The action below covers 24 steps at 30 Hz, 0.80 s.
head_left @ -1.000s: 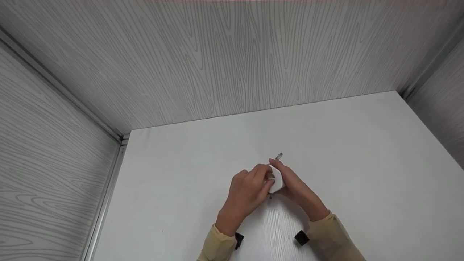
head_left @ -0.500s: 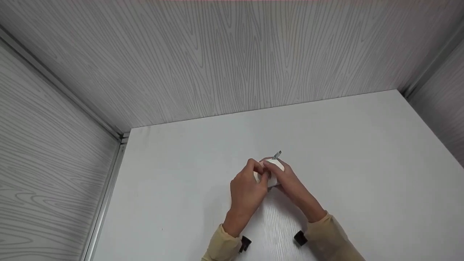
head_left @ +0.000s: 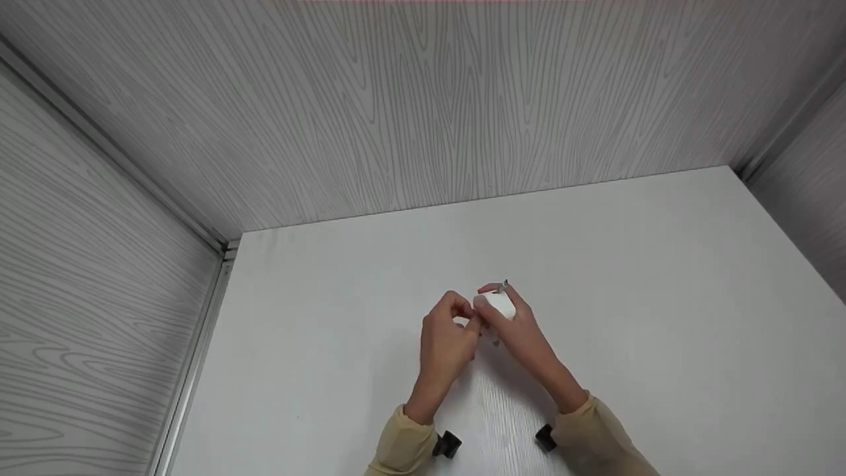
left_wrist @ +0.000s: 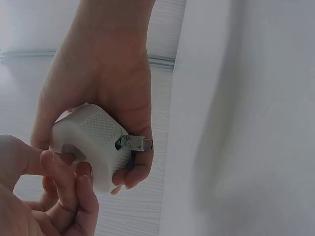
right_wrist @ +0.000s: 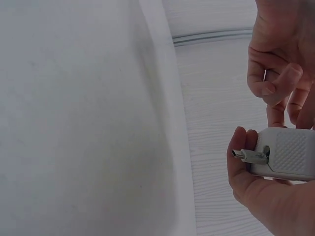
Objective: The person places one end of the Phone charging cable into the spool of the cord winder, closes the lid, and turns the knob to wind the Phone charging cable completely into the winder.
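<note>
My right hand (head_left: 529,334) grips a chunky white block with bevelled corners and a dimpled side (left_wrist: 101,130), held up over the table. A metal USB-C plug (left_wrist: 140,143) sticks out of a hole in that side. In the head view, a small grey tip (head_left: 496,343) shows at the block's near side. My left hand (head_left: 446,347) is beside it, thumb and index finger bent together. In the left wrist view, left fingertips (left_wrist: 84,182) are right at a round recess (left_wrist: 74,150) in the block's face. I cannot tell whether they pinch anything there.
A white tabletop (head_left: 330,284) lies under both hands. Grey wood-grain panels rise at the back (head_left: 423,106), the left (head_left: 86,297) and the right (head_left: 806,152). Black camera mounts (head_left: 448,444) sit at the sleeve cuffs.
The white block has turned in my right hand, and the right thumb now lies across it. My left fingers have shifted from the middle of its face towards its left edge.
</note>
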Each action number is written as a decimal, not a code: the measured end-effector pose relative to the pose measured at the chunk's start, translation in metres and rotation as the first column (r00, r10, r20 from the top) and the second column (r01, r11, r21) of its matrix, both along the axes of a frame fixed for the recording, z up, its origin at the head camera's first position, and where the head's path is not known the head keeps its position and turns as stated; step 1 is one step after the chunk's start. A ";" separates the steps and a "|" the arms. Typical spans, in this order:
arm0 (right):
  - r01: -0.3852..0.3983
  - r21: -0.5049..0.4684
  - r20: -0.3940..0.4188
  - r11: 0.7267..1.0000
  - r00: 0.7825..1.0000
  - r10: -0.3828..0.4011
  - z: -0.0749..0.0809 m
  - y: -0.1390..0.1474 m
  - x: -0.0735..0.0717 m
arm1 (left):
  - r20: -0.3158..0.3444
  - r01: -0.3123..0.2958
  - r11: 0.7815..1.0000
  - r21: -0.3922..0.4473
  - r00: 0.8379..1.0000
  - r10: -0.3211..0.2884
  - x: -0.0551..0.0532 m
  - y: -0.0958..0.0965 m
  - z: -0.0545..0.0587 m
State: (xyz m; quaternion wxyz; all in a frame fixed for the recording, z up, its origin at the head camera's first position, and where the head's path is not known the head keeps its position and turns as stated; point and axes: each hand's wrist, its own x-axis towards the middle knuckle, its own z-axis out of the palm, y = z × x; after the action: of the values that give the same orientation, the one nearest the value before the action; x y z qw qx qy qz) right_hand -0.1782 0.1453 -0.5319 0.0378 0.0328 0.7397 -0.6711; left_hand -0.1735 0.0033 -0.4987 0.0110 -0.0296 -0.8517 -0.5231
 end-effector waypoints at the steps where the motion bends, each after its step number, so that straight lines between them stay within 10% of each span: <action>1: 0.001 0.001 -0.003 1.000 1.000 -0.001 0.000 0.000 0.000 | 0.018 0.007 1.000 0.025 1.000 -0.008 -0.001 -0.001 0.000; 17: 0.020 -0.360 0.194 0.933 0.980 0.054 0.000 0.010 -0.007 | -0.120 0.120 0.992 -0.044 0.985 -0.125 -0.003 -0.007 0.002; 24: 0.053 -0.443 0.216 0.895 0.975 0.049 0.001 0.013 -0.008 | -0.196 0.176 0.952 -0.252 0.954 -0.228 -0.002 -0.006 0.001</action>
State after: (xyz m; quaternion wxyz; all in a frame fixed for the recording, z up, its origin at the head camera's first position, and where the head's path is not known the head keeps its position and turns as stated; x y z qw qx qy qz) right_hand -0.1858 0.1578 -0.5306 0.1258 0.0988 0.5574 -0.8147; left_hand -0.1753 -0.0030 -0.4973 0.0492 -0.1768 -0.8927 -0.4117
